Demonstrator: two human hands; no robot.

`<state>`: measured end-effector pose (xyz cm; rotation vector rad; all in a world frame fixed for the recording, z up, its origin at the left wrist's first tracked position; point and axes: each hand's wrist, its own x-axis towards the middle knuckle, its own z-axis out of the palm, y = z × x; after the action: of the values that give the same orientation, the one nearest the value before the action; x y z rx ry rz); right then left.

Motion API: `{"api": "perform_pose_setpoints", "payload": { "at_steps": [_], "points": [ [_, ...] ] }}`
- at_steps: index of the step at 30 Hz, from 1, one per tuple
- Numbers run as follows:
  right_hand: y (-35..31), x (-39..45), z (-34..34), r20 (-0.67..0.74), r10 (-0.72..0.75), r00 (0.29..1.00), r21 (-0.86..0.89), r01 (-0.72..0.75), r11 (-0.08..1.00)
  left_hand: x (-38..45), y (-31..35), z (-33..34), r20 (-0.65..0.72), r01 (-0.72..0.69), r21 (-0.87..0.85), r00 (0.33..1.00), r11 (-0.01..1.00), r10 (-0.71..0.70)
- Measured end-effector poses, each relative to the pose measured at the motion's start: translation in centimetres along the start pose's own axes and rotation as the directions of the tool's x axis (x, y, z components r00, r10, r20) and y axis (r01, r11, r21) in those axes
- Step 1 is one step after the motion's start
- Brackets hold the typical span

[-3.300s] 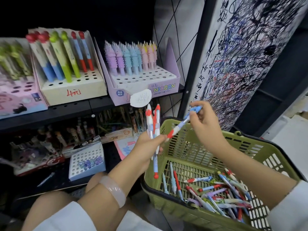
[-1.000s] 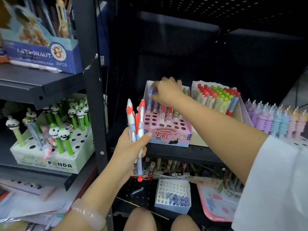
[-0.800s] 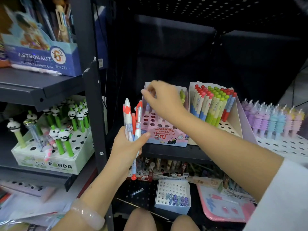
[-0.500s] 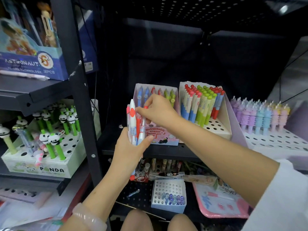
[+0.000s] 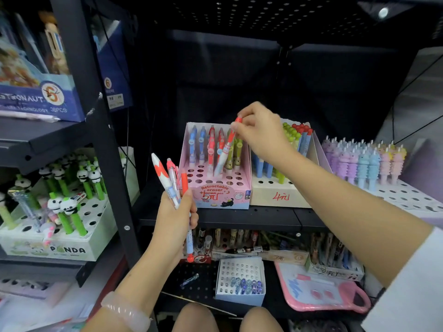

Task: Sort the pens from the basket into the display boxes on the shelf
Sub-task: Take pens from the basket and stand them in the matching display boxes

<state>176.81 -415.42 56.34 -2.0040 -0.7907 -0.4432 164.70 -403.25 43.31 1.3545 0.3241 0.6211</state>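
Black metal shelving fills the view, its boards crowded with cardboard display boxes of novelty pens. At the middle stands a pink display box printed "Retractable eraser" with "5元" handwritten in red; beside it on the right is a cream box marked "4元", and further right a pale box of pastel pens. On the left shelf sits a white box lettered "PANDA" full of green panda-topped pens, and above it a blue box reading "ASTRONAUT" and "36PCS". The right hand reaches forward from a white sleeve, wrist bent down, thumb and fingertips pinching the red cap of a red-and-white pen that slants down, its lower end at the holes of the pink box. Six pens stand in that box's back row: two blue, two red and two green ones partly hidden. The left hand, a pale bangle on its wrist, is raised upright and curls round a bundle of pens; three tops show, though the exact count is unclear.
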Motion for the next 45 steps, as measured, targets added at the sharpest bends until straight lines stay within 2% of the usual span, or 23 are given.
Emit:
{"api": "perform_pose_setpoints", "payload": {
  "at_steps": [3, 8, 11, 16, 19, 21, 23, 25, 27, 30, 34, 35, 36, 37, 38, 39, 40, 41, 42, 45],
  "points": [
    [0.7, -0.8, 1.1, 0.099, -0.032, 0.995, -0.068, 0.039, 0.997, -0.1, -0.2, -0.1, 0.014, 0.019, -0.01, 1.0, 1.0, -0.019],
    [1.9, -1.9, 2.5, 0.137, -0.04, 0.99, -0.048, 0.047, 0.998, -0.2, -0.3, -0.4, 0.015, 0.024, -0.013, 1.0, 1.0, -0.024],
    [2.0, -2.5, 3.4, 0.152, -0.122, 0.981, -0.184, 0.149, 0.972, -0.5, -0.3, -0.2, 0.02, 0.029, -0.018, 0.999, 0.999, -0.029],
    [1.6, -3.0, 3.2, 0.085, -0.193, 0.978, -0.27, 0.209, 0.94, -1.1, 0.0, 0.1, 0.062, 0.001, -0.011, 0.998, 1.0, 0.0],
    [0.6, -4.1, 3.2, 0.012, -0.225, 0.974, -0.15, 0.224, 0.963, -1.2, 0.5, 0.0, 0.069, -0.031, -0.016, 0.997, 0.999, 0.032],
    [-0.2, -5.2, 3.7, 0.145, -0.113, 0.983, 0.012, 0.113, 0.994, -1.2, 0.8, 0.2, 0.074, -0.05, -0.028, 0.996, 0.998, 0.052],
    [-0.6, -6.2, 4.4, 0.358, 0.001, 0.934, 0.115, -0.045, 0.992, -1.2, 0.9, 0.4, 0.077, -0.06, -0.048, 0.995, 0.997, 0.063],
    [-0.4, -6.7, 4.7, 0.443, 0.018, 0.896, 0.151, -0.094, 0.984, -1.3, 1.0, 0.6, 0.088, -0.061, -0.06, 0.994, 0.996, 0.066],
    [-0.4, -6.4, 4.2, 0.421, 0.061, 0.905, 0.202, -0.159, 0.966, -1.5, 1.0, 0.5, 0.109, -0.043, -0.051, 0.993, 0.998, 0.048],
    [-0.1, -5.2, 2.8, 0.286, 0.198, 0.938, 0.357, -0.296, 0.886, -1.6, 0.6, 0.2, 0.135, 0.002, -0.026, 0.991, 1.0, 0.002],
    [0.6, -5.3, 1.3, 0.225, 0.245, 0.943, 0.362, -0.314, 0.878, -1.7, 0.4, 0.7, 0.151, 0.033, 0.014, 0.988, 0.999, -0.034],
    [0.9, -5.6, 0.8, 0.181, 0.219, 0.959, 0.293, -0.265, 0.919, -1.7, 0.3, 0.9, 0.151, 0.037, 0.013, 0.988, 0.999, -0.038],
    [1.2, -6.0, 0.4, 0.109, 0.133, 0.985, 0.161, -0.149, 0.976, -1.8, 0.4, 1.2, 0.153, 0.038, 0.011, 0.987, 0.999, -0.039],
    [1.5, -6.4, -0.2, 0.05, -0.028, 0.998, -0.039, 0.03, 0.999, -1.8, 0.4, 1.5, 0.158, 0.038, 0.01, 0.987, 0.999, -0.039],
    [2.0, -6.9, -0.8, 0.062, -0.227, 0.972, -0.245, 0.236, 0.94, -1.9, 0.4, 1.9, 0.167, 0.038, 0.011, 0.985, 0.999, -0.039],
    [2.5, -7.3, -1.3, 0.147, -0.4, 0.905, -0.383, 0.425, 0.82, -1.9, 0.5, 2.2, 0.18, 0.037, 0.013, 0.983, 0.999, -0.039],
    [3.1, -7.7, -1.6, 0.251, -0.507, 0.825, -0.457, 0.563, 0.689, -2.0, 0.5, 2.6, 0.193, 0.034, 0.02, 0.98, 0.999, -0.038],
    [3.6, -8.1, -2.0, 0.32, -0.559, 0.765, -0.487, 0.639, 0.595, -2.1, 0.5, 3.1, 0.207, 0.032, 0.03, 0.978, 0.999, -0.037],
    [4.2, -8.3, -2.3, 0.345, -0.587, 0.733, -0.5, 0.672, 0.546, -2.3, 0.6, 3.6, 0.223, 0.032, 0.036, 0.974, 0.999, -0.039],
    [5.8, -8.6, -3.6, 0.337, -0.611, 0.716, -0.542, 0.678, 0.496, -2.7, 0.7, 5.3, 0.291, 0.046, -0.016, 0.956, 0.999, -0.039]
  ]
}}
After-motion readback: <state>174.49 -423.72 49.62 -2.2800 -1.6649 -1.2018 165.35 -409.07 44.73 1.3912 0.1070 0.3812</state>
